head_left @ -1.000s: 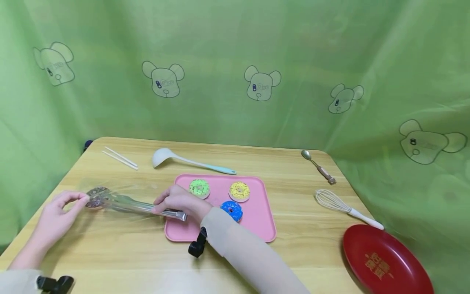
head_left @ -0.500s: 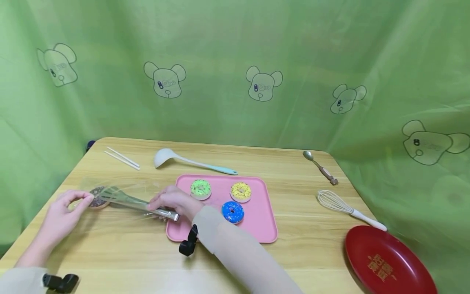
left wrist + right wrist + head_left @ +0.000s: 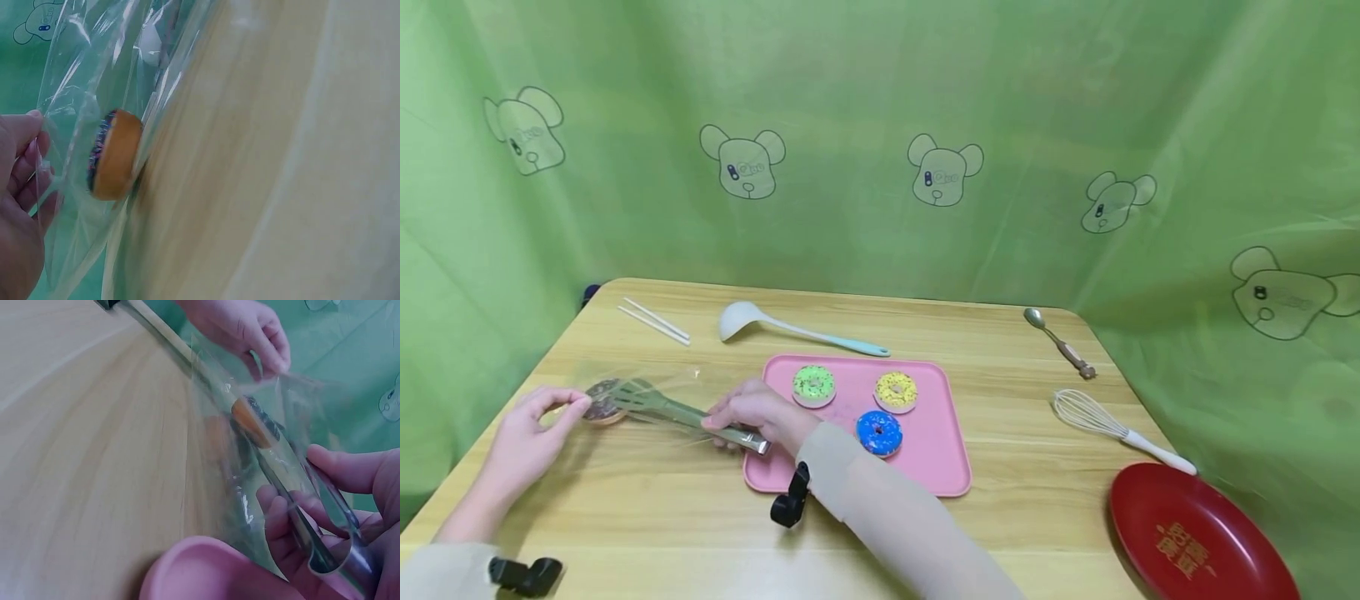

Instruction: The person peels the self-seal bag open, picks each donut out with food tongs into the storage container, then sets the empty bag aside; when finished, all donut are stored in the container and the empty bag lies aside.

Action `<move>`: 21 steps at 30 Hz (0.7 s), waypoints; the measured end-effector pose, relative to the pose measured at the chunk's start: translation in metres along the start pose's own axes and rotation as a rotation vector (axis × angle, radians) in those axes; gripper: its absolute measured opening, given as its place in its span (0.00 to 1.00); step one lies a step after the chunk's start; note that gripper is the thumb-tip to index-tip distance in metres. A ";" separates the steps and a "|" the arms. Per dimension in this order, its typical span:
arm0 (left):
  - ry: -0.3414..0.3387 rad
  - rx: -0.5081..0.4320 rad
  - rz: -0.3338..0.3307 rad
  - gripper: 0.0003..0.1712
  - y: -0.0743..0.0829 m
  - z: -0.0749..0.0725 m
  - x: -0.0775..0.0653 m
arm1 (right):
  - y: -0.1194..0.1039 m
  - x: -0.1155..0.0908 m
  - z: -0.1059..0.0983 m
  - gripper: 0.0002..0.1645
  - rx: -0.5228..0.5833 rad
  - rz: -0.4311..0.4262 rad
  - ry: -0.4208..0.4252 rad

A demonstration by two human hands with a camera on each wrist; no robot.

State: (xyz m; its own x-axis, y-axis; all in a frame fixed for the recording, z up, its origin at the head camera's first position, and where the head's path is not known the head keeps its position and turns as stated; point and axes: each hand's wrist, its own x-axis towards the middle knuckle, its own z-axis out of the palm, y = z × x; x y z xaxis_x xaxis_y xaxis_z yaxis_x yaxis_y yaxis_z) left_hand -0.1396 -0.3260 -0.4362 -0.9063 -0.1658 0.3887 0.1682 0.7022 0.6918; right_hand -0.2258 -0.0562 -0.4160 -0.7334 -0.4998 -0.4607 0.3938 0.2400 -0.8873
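Observation:
With thumb and fingertips my left hand (image 3: 523, 437) pinches the edge of a clear plastic bag (image 3: 72, 81) at the table's left side. Inside the bag is a chocolate donut (image 3: 117, 156) with sprinkles, standing nearly on its side in the left wrist view. My right hand (image 3: 766, 412) grips metal tongs (image 3: 300, 531), whose slotted heads reach into the bag. The tongs' arms are spread apart in the right wrist view, close to the donut; whether they touch it I cannot tell. Parts of the bag are too transparent to trace.
Behind my right arm, a pink tray (image 3: 925, 442) carries green, yellow and blue donuts. White chopsticks (image 3: 655, 321) and a ladle (image 3: 797, 332) lie at the back. To the right are a spoon (image 3: 1060, 343), a whisk (image 3: 1123, 431) and a red plate (image 3: 1232, 533).
The tongs first held the donut, then spread and let go; it now lies beside their tips in the bag. My right hand moved slightly left. My left hand keeps its pinch.

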 end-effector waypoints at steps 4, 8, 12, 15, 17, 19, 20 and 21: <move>0.002 0.008 -0.016 0.15 -0.003 0.001 0.000 | -0.002 -0.008 -0.003 0.09 -0.014 -0.004 0.010; -0.011 0.002 -0.030 0.16 -0.003 0.000 0.001 | -0.004 -0.015 -0.010 0.10 -0.038 -0.017 0.021; -0.013 0.003 -0.029 0.16 -0.002 -0.001 0.001 | -0.002 -0.019 -0.021 0.13 -0.033 -0.024 0.013; -0.011 0.008 -0.032 0.16 -0.002 -0.001 0.000 | 0.001 -0.021 -0.030 0.15 -0.031 -0.028 0.003; -0.014 0.008 -0.039 0.16 -0.002 -0.002 0.000 | 0.002 -0.024 -0.037 0.17 -0.039 -0.036 -0.006; -0.010 0.012 -0.040 0.16 -0.002 -0.002 -0.001 | 0.003 -0.028 -0.043 0.17 -0.049 -0.051 -0.015; -0.007 0.015 -0.038 0.16 -0.002 -0.002 -0.001 | 0.004 -0.030 -0.047 0.17 -0.056 -0.059 -0.015; -0.004 0.020 -0.038 0.16 -0.003 -0.002 -0.001 | 0.005 -0.032 -0.050 0.17 -0.061 -0.070 -0.014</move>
State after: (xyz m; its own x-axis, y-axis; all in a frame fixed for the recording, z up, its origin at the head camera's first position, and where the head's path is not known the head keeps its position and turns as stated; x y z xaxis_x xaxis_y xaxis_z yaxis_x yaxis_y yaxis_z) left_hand -0.1383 -0.3289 -0.4373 -0.9133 -0.1897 0.3603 0.1261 0.7095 0.6933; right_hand -0.2282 0.0022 -0.4065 -0.7498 -0.5287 -0.3978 0.3070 0.2545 -0.9170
